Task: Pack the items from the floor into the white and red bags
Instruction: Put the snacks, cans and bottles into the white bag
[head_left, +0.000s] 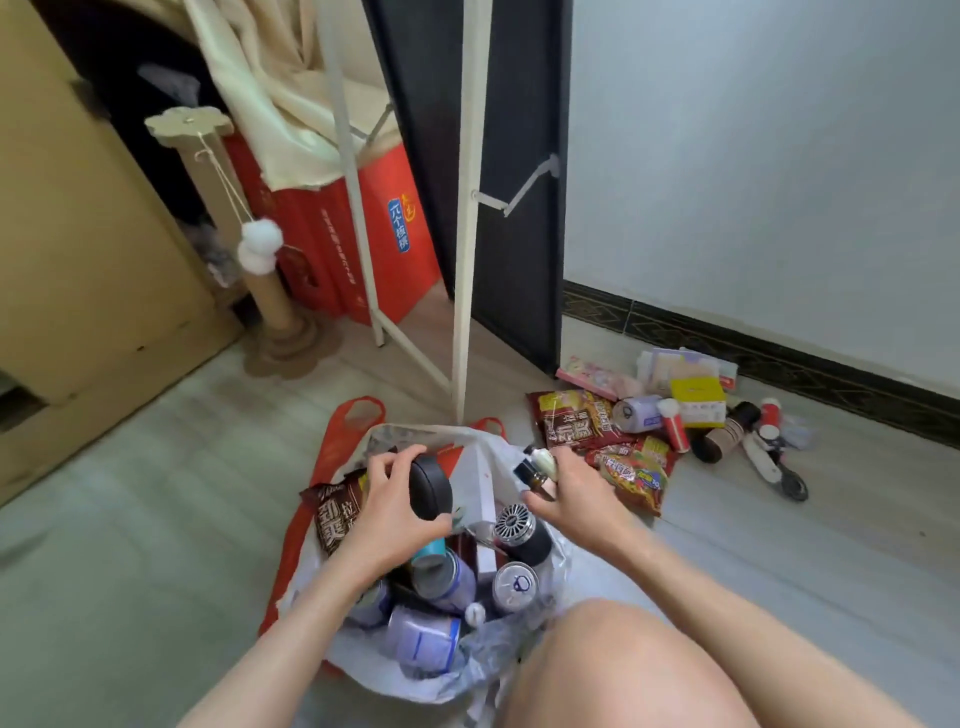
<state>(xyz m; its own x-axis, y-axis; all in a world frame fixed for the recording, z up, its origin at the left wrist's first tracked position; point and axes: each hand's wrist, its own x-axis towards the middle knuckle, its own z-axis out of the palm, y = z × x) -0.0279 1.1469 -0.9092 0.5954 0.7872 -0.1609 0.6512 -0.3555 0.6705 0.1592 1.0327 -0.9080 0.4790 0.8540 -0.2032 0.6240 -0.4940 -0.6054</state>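
Both hands pack things into the white bag (395, 670).
The left hand (387, 512) grips a black case (431, 491); the right hand (571, 488) grips a small bottle (535, 467). Set them gently above the cans (452, 577).

Bare floor (171, 499) at lower left and far right of frame. White bag (395, 670) mouth at centre crowded with cans (449, 577). White rack leg (465, 291) upright just behind bag. Snack pile (670, 426) blocking right-centre floor near wall.
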